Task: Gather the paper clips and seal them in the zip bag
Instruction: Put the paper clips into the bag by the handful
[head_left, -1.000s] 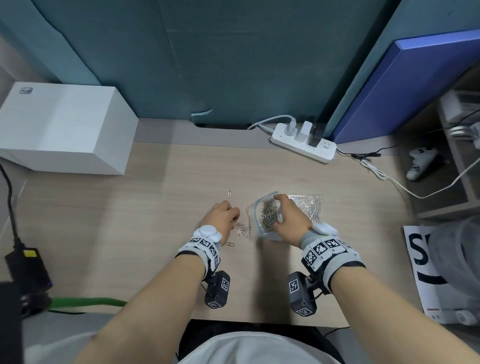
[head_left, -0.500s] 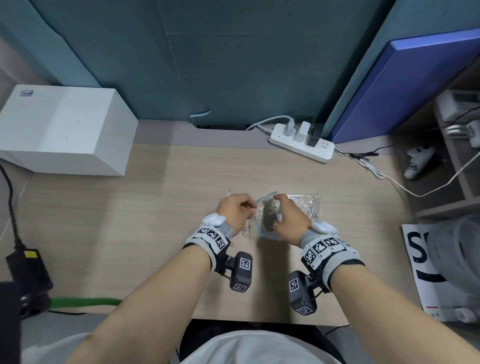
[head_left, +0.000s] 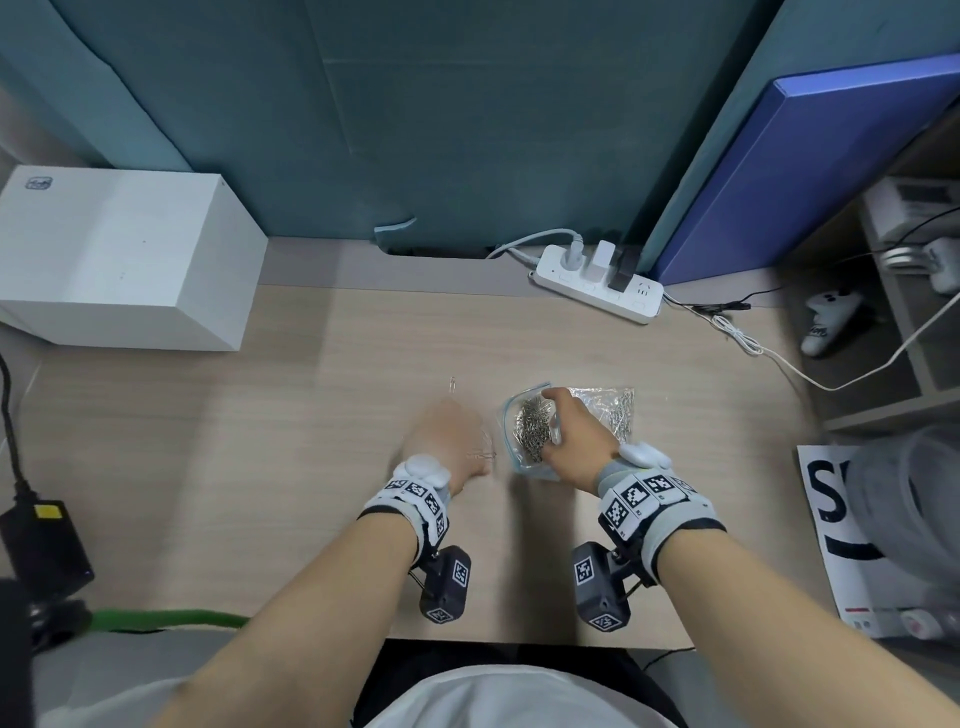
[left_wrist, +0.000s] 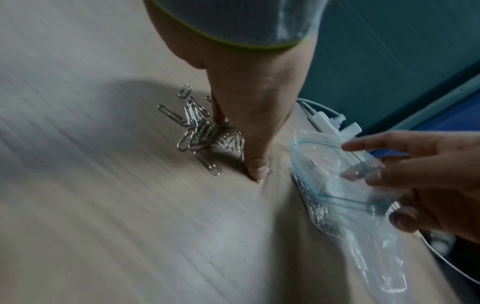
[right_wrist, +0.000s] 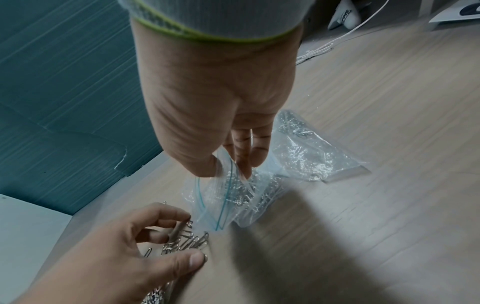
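A clear zip bag (head_left: 527, 460) with a blue seal line lies on the wooden desk (head_left: 260, 467), its mouth facing left and a heap of silver clips inside. My right hand (head_left: 558, 415) pinches the bag's upper lip (right_wrist: 223, 164) and holds the mouth open. Just left of the bag, a small pile of loose paper clips (left_wrist: 200, 131) lies on the desk. My left hand (head_left: 457, 431) is down on that pile, fingers and thumb curled round the clips (right_wrist: 187, 240), thumb tip on the wood. One single clip (head_left: 453, 385) lies farther back.
A white box (head_left: 119, 260) stands at the back left. A power strip (head_left: 597, 291) with plugs sits at the back, with a white cable (head_left: 753, 348) trailing right. A black adapter (head_left: 41, 545) is at the left edge and a printed sheet (head_left: 841, 519) at the right.
Half a second ago my left hand was at the bag's mouth; it has moved back left onto the loose pile. My right hand has kept hold of the bag.
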